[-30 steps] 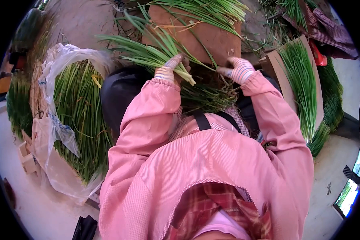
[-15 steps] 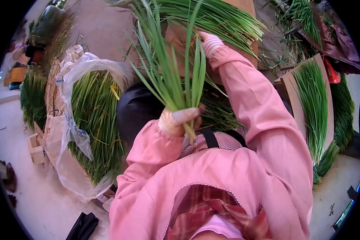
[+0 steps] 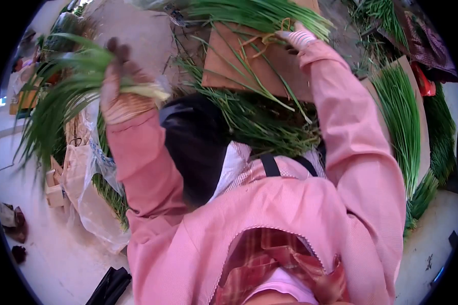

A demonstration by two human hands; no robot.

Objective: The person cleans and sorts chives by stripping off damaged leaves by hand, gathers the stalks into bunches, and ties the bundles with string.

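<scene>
My left hand (image 3: 118,81), with a striped cuff, is raised at the left and blurred. It grips a bunch of garlic chives (image 3: 68,86); the long leaves fan out to the left and the pale stem ends point right. My right hand (image 3: 296,36) is at the upper right, beside a large pile of chives (image 3: 254,12). Yellowed leaf strands (image 3: 262,43) run from its fingertips, which look pinched on them. Below, a few loose green leaves (image 3: 257,79) lie across a brown cardboard sheet (image 3: 224,61).
Loose chives (image 3: 269,127) lie heaped in front of my lap. At the right, a sorted bunch (image 3: 399,122) lies on cardboard, with more greens beside it. A clear plastic bag (image 3: 94,213) with greens stands at the left. Black fabric (image 3: 109,287) lies at lower left.
My left hand has swung up and left with the chives, from in front of my chest. My right hand has moved right and slightly up, away from the bunch, with yellowed strands at its fingers.
</scene>
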